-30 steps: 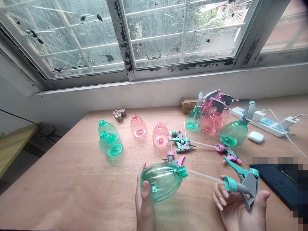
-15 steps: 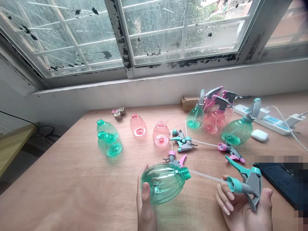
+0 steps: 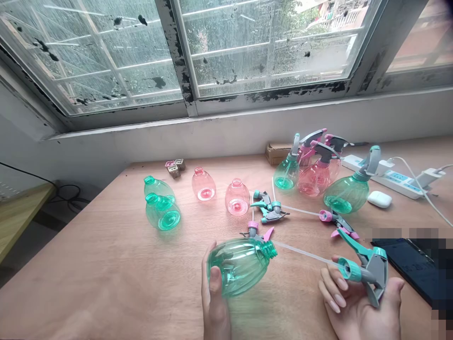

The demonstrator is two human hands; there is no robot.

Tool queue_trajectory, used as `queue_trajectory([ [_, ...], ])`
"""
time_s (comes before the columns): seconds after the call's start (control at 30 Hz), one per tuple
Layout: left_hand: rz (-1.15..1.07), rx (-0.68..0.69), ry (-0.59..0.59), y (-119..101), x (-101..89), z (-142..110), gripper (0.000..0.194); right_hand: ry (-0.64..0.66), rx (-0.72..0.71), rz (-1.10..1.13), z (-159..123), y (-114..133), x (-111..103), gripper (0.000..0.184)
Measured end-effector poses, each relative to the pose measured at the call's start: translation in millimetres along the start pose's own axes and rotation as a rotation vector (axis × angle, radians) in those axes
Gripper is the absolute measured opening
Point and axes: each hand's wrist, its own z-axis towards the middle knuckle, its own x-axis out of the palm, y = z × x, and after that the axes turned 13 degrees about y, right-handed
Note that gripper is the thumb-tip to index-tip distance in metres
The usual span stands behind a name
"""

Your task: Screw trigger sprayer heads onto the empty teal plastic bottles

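Clearly, I have left fingers (image 3: 214,284) clamped on the bottle (image 3: 240,270), toward the worktop's (image 3: 123,283) near edge, long axis sideways, neck (image 3: 269,250) facing the tube (image 3: 306,253); right fingers (image 3: 330,289) hold the sprayer (image 3: 375,271).

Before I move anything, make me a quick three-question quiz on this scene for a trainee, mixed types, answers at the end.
1. True or false: the left hand holds a green bottle that is tipped over on its side.
2. Fill the gap: the right hand holds a teal-and-gray ____.
3. Count: how many uncapped pink bottles stand on the table?

Key:
1. True; its neck points to the right of the picture.
2. Spray head.
3. Two.
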Motion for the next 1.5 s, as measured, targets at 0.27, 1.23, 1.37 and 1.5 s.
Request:
queue_trajectory([
  [0.27,0.091,0.015,0.076,-2,-1.7,-1,0.079,0.050,0.010,-0.077,1,-3,-8,0.076],
  [1.23,0.584,0.079,0.513,16,-14.0,2,0.102,0.160,-0.118,-0.830,0,-24,-21,0.042],
  [1.37,0.538,0.105,0.490,14,-9.5,0,0.101,0.147,-0.100,-0.750,-4,-25,-15,0.042],
  [1.5,0.504,0.092,0.419,18,-10.7,-1,0.101,0.214,-0.006,-0.786,-6,-27,-5,0.049],
])
